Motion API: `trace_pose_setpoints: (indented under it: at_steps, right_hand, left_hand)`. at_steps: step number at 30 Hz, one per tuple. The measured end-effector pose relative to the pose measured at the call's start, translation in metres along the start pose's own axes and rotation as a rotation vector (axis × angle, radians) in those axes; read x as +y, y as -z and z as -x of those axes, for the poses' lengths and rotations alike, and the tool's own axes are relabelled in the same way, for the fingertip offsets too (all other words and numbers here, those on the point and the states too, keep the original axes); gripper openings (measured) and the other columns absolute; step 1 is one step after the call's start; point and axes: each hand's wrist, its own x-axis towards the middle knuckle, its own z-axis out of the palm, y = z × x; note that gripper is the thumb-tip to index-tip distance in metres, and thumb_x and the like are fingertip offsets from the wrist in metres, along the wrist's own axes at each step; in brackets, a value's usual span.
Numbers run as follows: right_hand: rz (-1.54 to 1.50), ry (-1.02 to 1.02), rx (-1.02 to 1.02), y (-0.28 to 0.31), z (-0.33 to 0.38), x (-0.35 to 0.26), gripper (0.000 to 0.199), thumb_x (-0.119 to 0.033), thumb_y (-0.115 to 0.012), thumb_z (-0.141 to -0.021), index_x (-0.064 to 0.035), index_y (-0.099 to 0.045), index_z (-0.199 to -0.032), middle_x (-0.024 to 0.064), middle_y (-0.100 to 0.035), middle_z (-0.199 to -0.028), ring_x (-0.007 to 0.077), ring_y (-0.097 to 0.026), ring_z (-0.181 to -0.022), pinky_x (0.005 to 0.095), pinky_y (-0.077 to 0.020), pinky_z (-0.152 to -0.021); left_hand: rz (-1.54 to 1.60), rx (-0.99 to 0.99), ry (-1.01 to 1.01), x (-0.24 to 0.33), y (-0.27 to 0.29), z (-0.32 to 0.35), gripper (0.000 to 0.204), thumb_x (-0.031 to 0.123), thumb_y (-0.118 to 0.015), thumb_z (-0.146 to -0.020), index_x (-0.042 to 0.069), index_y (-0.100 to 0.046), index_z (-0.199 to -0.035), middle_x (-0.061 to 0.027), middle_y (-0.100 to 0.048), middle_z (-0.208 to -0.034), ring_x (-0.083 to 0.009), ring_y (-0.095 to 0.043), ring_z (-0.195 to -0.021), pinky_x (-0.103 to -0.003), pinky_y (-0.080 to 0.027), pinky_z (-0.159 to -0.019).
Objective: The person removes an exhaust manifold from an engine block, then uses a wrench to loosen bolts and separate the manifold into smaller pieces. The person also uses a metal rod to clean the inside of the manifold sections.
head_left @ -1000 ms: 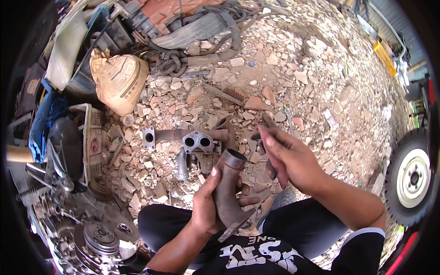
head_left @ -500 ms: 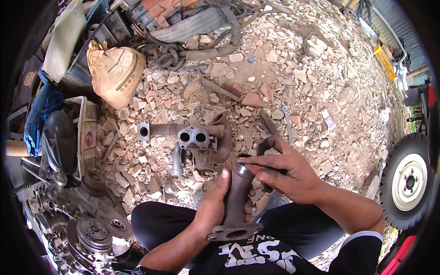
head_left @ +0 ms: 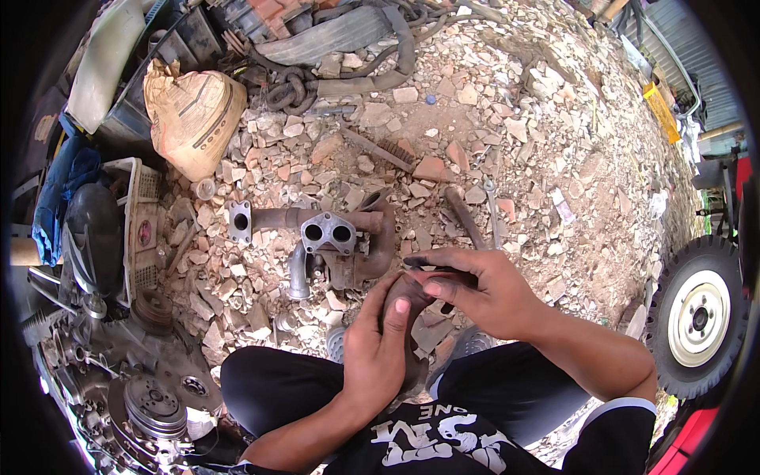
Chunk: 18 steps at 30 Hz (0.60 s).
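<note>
My left hand (head_left: 376,340) is wrapped round a short, rusty brown flanged metal pipe (head_left: 417,366), held upright before my lap. At the pipe's upper end my right hand (head_left: 495,293) is closed, fingers pressed together over the rim. A thin reddish-brown piece seems pinched there; the fingers mostly cover it and its kind cannot be made out. Ahead on the rubble lies a rusty exhaust manifold (head_left: 376,252) with a two-hole flange (head_left: 328,234) facing up. A wire brush (head_left: 380,149), a dark bar (head_left: 465,218) and a wrench (head_left: 492,210) lie beyond my hands.
Broken stone and tile cover the ground. Greasy engine parts (head_left: 154,404) and a pale plastic crate (head_left: 142,229) stand at the left, with a crumpled paper sack (head_left: 196,119) beyond. Black hoses (head_left: 372,83) lie at the back. A tyre on a cream wheel (head_left: 701,317) is at the right.
The pipe has been tilted and turned, so its lower flange no longer shows. My left hand has shifted up around it, and my right fingers have closed further over the rim.
</note>
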Motion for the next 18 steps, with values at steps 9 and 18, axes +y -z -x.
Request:
trace_pose_setpoints:
  at_steps: [9, 18]
  right_hand:
    - [0.105, -0.232, -0.084, -0.008, -0.016, -0.005, 0.048, -0.022, -0.071, -0.097, 0.0049, -0.059, -0.134, 0.0104, -0.073, -0.119, 0.0127, -0.067, -0.105, 0.0294, -0.0514, -0.094]
    - [0.052, -0.223, 0.035, -0.013, -0.012, 0.012, 0.049, -0.026, -0.074, -0.094, 0.0007, -0.062, -0.133, 0.0102, -0.074, -0.109, 0.0096, -0.065, -0.101, 0.0283, -0.0515, -0.091]
  left_hand:
    - [-0.206, 0.135, -0.261, -0.023, -0.005, -0.008, 0.041, 0.024, -0.053, -0.107, -0.006, -0.055, -0.134, -0.0231, -0.07, -0.107, -0.0272, -0.07, -0.094, -0.038, -0.053, -0.082]
    - [-0.249, 0.095, -0.2, -0.022, -0.009, 0.001, 0.04, 0.026, -0.053, -0.107, -0.004, -0.057, -0.132, -0.0224, -0.07, -0.103, -0.0322, -0.071, -0.095, -0.041, -0.053, -0.083]
